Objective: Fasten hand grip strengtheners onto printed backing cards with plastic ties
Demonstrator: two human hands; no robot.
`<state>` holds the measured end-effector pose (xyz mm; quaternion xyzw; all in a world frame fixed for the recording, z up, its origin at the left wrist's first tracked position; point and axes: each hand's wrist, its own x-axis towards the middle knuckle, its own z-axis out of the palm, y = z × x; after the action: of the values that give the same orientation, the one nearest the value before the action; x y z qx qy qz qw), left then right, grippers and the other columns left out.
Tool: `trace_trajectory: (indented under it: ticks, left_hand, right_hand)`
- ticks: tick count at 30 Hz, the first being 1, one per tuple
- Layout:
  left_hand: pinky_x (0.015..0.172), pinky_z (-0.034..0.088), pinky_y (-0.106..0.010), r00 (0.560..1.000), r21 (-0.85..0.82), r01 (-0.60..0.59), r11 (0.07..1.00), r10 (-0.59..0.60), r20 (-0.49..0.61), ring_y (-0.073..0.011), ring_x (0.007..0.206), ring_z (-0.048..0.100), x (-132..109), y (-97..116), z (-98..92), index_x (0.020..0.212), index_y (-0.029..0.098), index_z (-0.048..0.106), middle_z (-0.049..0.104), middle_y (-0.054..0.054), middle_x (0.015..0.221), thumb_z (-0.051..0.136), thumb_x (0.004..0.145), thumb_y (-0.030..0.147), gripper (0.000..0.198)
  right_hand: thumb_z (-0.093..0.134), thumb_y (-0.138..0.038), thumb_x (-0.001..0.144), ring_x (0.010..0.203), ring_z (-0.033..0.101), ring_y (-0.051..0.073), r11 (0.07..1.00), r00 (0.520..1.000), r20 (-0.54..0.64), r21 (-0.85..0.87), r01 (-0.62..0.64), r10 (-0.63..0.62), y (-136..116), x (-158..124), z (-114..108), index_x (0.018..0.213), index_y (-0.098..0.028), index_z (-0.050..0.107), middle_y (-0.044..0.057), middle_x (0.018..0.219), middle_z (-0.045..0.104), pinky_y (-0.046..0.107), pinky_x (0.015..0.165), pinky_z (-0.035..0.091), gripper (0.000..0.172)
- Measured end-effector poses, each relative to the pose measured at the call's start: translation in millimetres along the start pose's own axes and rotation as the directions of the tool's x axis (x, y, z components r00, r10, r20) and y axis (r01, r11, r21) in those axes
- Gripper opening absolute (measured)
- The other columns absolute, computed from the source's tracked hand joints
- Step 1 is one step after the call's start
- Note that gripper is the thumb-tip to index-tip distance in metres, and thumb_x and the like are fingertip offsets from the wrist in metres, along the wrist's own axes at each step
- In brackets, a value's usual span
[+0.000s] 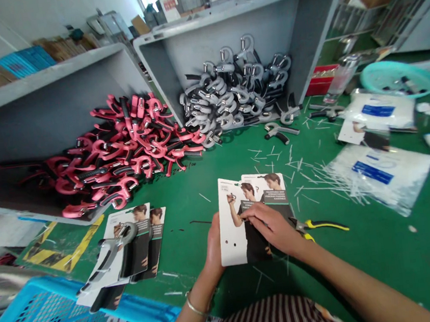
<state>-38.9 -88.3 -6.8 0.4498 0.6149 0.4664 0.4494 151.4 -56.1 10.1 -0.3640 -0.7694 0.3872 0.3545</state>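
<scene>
A printed backing card (230, 231) stands tilted up in front of me, showing a picture of a person with an outstretched arm. My left hand (213, 248) grips its left edge, with the fingers hidden behind it. Across the card's front lies my right hand (265, 222), fingertips pressed together near its middle; whatever they pinch is too small to make out. Behind it lies another such card (276, 195). Yellow-handled cutting pliers (321, 224) rest beside my right wrist. To the left, grey hand grippers (111, 251) lie on more cards (141, 240).
Tipped grey crates hold red hand grippers (143, 138) and grey ones (231, 92). White plastic ties (304, 172) are strewn over the green table (182, 210). At right are plastic bags (385, 168) and a turquoise bowl (398, 77). A blue basket (42, 312) stands at lower left.
</scene>
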Motion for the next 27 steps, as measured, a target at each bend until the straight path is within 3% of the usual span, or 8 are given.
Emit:
trace_trajectory:
  ticks: [3, 7, 11, 14, 16, 19, 22, 27]
  left_hand:
    - [0.083, 0.049, -0.029, 0.996, -0.110, 0.021, 0.994, -0.011, 0.092, -0.0216, 0.092, 0.064, -1.9, 6.9, -7.6, 0.112, 0.017, 0.065, 0.072, -0.006, 0.103, 0.062, 0.082, 0.036, 0.036]
    - [0.082, 0.050, -0.032, 0.977, -0.174, 0.172, 0.970, -0.145, 0.158, -0.0260, 0.099, 0.065, 0.4, 17.4, -14.0, 0.115, 0.015, 0.066, 0.073, -0.009, 0.108, 0.054, 0.087, 0.053, 0.049]
    - [0.078, 0.051, -0.028, 0.964, -0.148, 0.213, 0.966, -0.183, 0.195, -0.0240, 0.096, 0.067, 6.8, 25.6, -9.5, 0.124, 0.019, 0.060, 0.071, -0.006, 0.115, 0.081, 0.067, 0.039, 0.064]
    - [0.066, 0.050, -0.026, 0.910, -0.186, 0.350, 0.918, -0.287, 0.300, -0.0206, 0.077, 0.069, 7.2, 28.6, -5.9, 0.123, 0.017, 0.062, 0.075, -0.007, 0.102, 0.081, 0.066, 0.037, 0.063]
    - [0.056, 0.047, -0.024, 0.867, -0.213, 0.436, 0.874, -0.346, 0.358, -0.0182, 0.064, 0.067, 6.0, 29.8, -6.3, 0.122, 0.016, 0.062, 0.076, -0.007, 0.090, 0.081, 0.066, 0.038, 0.064]
    - [0.054, 0.047, -0.024, 0.869, -0.232, 0.441, 0.867, -0.347, 0.352, -0.0181, 0.061, 0.067, 7.1, 33.2, -9.0, 0.123, 0.017, 0.062, 0.076, -0.007, 0.089, 0.083, 0.063, 0.039, 0.068]
    - [0.054, 0.049, -0.024, 0.858, -0.176, 0.415, 0.893, -0.320, 0.402, -0.0182, 0.062, 0.067, 16.4, 37.3, -6.1, 0.121, 0.017, 0.064, 0.076, -0.007, 0.088, 0.083, 0.064, 0.040, 0.064]
    - [0.052, 0.047, -0.022, 0.840, -0.127, 0.342, 0.931, -0.242, 0.485, -0.0153, 0.057, 0.065, 40.3, 42.0, 18.0, 0.115, 0.014, 0.066, 0.075, -0.007, 0.084, 0.081, 0.068, 0.040, 0.056]
  right_hand:
    - [0.047, -0.025, 0.099, 0.101, 0.057, 0.022, 0.996, 0.998, 0.053, -0.081, 0.027, -0.023, -2.5, -0.2, 0.1, 0.106, -0.024, 0.062, 0.007, 0.102, 0.061, 0.038, 0.091, 0.045, 0.016]
    - [0.049, -0.026, 0.099, 0.095, 0.057, 0.021, 0.992, 1.000, 0.019, -0.129, -0.008, 0.010, 1.9, 1.3, 5.0, 0.096, -0.023, 0.061, 0.005, 0.096, 0.060, 0.035, 0.087, 0.046, 0.013]
    - [0.050, -0.027, 0.098, 0.091, 0.058, 0.019, 0.996, 0.992, -0.097, -0.026, -0.080, 0.077, -1.0, 4.0, 3.0, 0.088, -0.023, 0.058, 0.003, 0.092, 0.060, 0.032, 0.084, 0.047, 0.014]
    - [0.051, -0.026, 0.098, 0.094, 0.058, 0.018, 0.995, 0.982, -0.167, 0.061, -0.074, 0.083, -8.3, -4.6, -9.1, 0.089, -0.023, 0.058, 0.003, 0.096, 0.061, 0.031, 0.087, 0.046, 0.012]
    - [0.050, -0.028, 0.098, 0.094, 0.059, 0.018, 0.995, 0.978, -0.183, 0.046, -0.090, 0.097, -5.1, -18.2, -26.7, 0.093, -0.024, 0.060, 0.003, 0.098, 0.063, 0.032, 0.087, 0.047, 0.012]
    - [0.050, -0.032, 0.097, 0.091, 0.061, 0.020, 0.962, 0.953, -0.239, -0.154, -0.226, 0.186, 21.1, -44.4, -72.3, 0.103, -0.025, 0.062, 0.005, 0.103, 0.065, 0.034, 0.084, 0.048, 0.015]
    - [0.050, -0.030, 0.094, 0.093, 0.061, 0.023, 0.759, 0.878, -0.384, -0.469, -0.452, 0.285, 61.0, -61.7, -129.7, 0.094, -0.022, 0.064, 0.006, 0.096, 0.065, 0.037, 0.086, 0.048, 0.016]
    - [0.059, -0.026, 0.087, 0.087, 0.061, 0.024, 0.631, 0.803, -0.485, -0.513, -0.582, 0.346, 105.5, -45.0, -182.7, 0.082, -0.019, 0.065, 0.012, 0.094, 0.064, 0.033, 0.074, 0.046, 0.010]
